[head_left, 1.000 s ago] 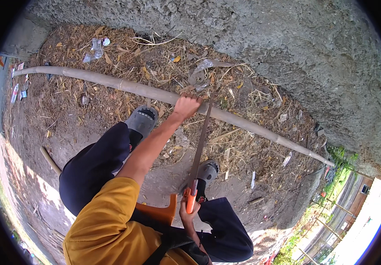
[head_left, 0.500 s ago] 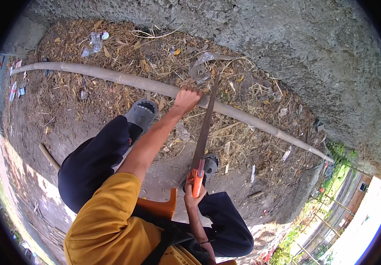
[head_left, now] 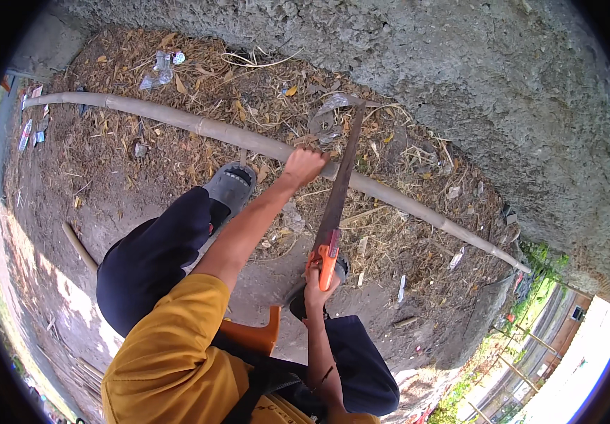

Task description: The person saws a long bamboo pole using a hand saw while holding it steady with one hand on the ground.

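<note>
A long bamboo pole (head_left: 213,129) lies across the view above the ground, from the far left to the right. My left hand (head_left: 306,165) is closed around it near its middle. Just right of that hand, the blade of a hand saw (head_left: 341,187) crosses the pole and touches or nearly touches it. My right hand (head_left: 317,284) grips the saw's orange handle, nearer to me. The blade points away from me toward the wall, its tip past the pole. Where the teeth meet the bamboo, the depth of any cut is too small to tell.
A rough grey wall (head_left: 474,78) rises beyond the pole. Dry leaves and straw litter the ground, with clear plastic scraps (head_left: 160,71) among them. My grey shoe (head_left: 231,187) stands close behind the pole. An orange plastic seat (head_left: 252,336) is beneath me. A short stick (head_left: 78,246) lies at left.
My right hand has pushed the saw forward, away from me, so its blade reaches farther past the pole. My left hand stays gripped on the pole.
</note>
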Demonstrator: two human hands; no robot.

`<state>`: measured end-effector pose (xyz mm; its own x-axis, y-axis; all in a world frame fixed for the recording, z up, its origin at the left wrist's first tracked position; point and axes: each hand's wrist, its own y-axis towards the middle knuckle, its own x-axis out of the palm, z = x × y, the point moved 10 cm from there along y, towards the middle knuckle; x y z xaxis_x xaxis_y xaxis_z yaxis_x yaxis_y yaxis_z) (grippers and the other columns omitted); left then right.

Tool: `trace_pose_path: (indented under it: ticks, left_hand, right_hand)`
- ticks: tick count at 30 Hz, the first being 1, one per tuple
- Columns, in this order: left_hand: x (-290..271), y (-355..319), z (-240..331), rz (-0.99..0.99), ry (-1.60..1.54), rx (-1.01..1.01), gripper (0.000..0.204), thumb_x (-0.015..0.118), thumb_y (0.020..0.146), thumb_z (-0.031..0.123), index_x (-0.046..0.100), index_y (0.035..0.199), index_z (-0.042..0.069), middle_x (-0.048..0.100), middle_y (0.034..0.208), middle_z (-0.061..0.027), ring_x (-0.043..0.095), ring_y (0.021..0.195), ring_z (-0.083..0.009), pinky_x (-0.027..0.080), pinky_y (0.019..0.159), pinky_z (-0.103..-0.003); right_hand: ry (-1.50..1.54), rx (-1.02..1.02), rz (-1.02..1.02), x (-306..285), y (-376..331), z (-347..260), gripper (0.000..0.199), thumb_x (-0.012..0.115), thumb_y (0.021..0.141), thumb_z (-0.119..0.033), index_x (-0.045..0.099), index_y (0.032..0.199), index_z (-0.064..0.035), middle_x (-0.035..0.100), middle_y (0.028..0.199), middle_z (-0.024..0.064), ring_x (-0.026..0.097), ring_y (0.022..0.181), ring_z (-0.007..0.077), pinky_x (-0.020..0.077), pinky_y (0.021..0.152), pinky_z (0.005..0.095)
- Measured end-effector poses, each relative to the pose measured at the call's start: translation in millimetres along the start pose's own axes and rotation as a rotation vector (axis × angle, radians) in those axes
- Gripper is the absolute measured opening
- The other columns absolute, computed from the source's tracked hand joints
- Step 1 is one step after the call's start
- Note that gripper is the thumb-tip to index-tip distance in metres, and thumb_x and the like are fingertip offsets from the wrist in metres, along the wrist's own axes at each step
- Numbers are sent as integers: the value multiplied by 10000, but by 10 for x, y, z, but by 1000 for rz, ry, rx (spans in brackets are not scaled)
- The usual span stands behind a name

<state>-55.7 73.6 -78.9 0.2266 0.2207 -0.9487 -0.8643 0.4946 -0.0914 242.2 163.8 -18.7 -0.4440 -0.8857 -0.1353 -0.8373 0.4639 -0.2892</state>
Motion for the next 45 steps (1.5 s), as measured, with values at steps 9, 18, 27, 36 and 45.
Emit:
trace_pose_path:
  ticks: [9,18,27,36,45]
  left_hand:
    - [-40,-150,-20,-14,3,5,274,666,838,137,654,1109,102,729,849,-119,741,789,-300,586,649,-436]
    - [-39,-10,-155,-39,20,-16,288,683,828,121,669,1116,104,743,873,-105,744,790,-287,598,679,-416]
    - [-65,32,-64,-119,36,18,251,671,836,118,698,1086,112,750,872,-95,749,817,-275,586,693,-424]
    - [-26,56,-207,-115,28,-18,208,702,800,123,749,1002,112,749,894,-110,749,840,-273,588,735,-421]
    - [-24,103,-124,-165,54,28,202,769,727,171,762,916,100,748,905,-109,742,879,-279,585,768,-408]
  right_hand:
    - [101,30,79,-197,-1018,275,348,580,834,15,670,1164,76,716,1023,114,673,953,141,515,887,289]
    - [-133,-71,-27,-92,-968,315,315,561,868,55,638,1171,96,676,949,87,649,892,128,527,873,295]
    - [-106,-48,-24,-9,-131,143,36,601,875,-3,630,866,16,546,667,-41,501,589,57,411,530,254]
    - [-241,-15,-179,-87,-981,439,99,571,893,54,622,972,84,668,1020,129,647,930,161,542,911,313]
    - [-38,-129,127,-229,-1055,324,254,597,861,-29,715,1073,46,603,726,-12,549,641,63,483,619,252]
